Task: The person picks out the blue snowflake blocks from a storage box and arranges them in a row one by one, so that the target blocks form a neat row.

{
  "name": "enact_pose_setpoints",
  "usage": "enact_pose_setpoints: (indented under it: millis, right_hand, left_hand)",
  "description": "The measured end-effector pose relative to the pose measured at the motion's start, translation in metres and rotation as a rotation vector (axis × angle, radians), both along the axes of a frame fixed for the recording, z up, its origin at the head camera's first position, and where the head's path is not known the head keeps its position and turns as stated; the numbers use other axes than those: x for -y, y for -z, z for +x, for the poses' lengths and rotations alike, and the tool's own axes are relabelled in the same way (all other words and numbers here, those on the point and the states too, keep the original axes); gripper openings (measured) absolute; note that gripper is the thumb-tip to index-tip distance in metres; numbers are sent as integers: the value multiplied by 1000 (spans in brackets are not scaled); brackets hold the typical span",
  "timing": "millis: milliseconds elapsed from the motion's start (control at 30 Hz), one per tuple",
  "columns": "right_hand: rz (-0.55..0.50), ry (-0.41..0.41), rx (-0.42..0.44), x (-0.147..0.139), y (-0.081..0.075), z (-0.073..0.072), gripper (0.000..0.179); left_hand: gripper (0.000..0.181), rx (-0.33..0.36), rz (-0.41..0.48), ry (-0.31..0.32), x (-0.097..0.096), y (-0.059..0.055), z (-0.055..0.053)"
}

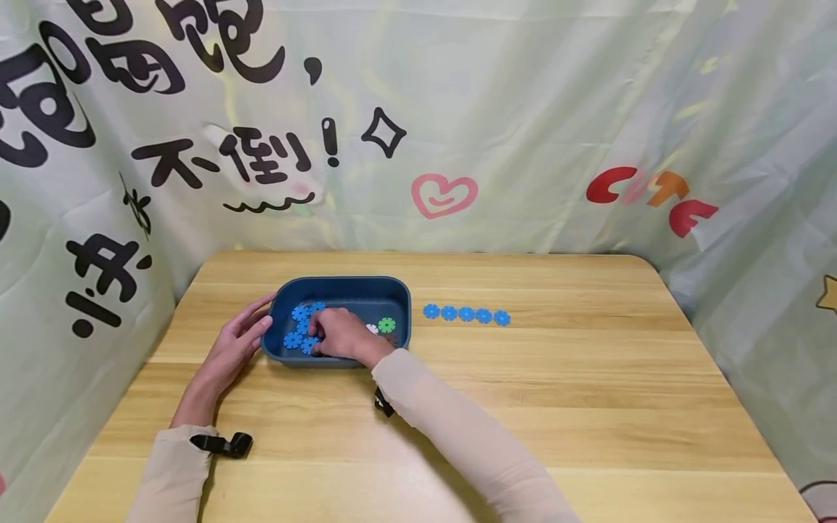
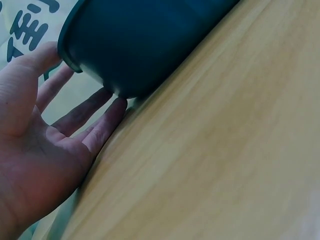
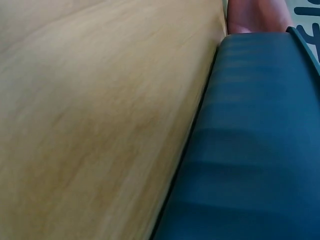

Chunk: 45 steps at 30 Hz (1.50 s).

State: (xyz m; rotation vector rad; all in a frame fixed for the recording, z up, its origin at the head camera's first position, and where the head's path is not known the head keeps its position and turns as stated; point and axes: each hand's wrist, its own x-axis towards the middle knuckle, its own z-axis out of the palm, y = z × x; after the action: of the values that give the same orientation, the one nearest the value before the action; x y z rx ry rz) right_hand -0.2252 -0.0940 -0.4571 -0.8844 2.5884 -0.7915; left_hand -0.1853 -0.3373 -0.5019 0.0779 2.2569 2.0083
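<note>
A dark blue plastic bin (image 1: 340, 287) stands on the table, with blue snowflake-shaped discs (image 1: 292, 340) in its left part. My left hand (image 1: 232, 349) rests against the bin's left end; in the left wrist view its extended fingers (image 2: 95, 107) touch the wall and base edge, the thumb near the rim. My right hand (image 1: 343, 334) reaches inside, fingers bent down among the blue discs. Its fingertips are hidden, so I cannot tell if a disc is pinched. The right wrist view shows the bin's outer wall (image 3: 250, 125) and part of the left hand (image 3: 257, 15).
A row of several blue discs (image 1: 466, 314) lies on the table right of the bin. A green disc (image 1: 387, 325), a white one (image 1: 372, 329) and a partly hidden brown one (image 1: 392, 339) sit in the bin's right part. A printed curtain (image 1: 523, 131) hangs behind the table (image 1: 556, 407).
</note>
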Motion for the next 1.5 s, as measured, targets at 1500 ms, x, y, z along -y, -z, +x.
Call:
enact_pose_setpoints:
  millis: [1500]
  right_hand:
    - [-635,118,247,-67,-19,8,29]
  left_hand:
    - [55,-18,0,5,0,2,-1]
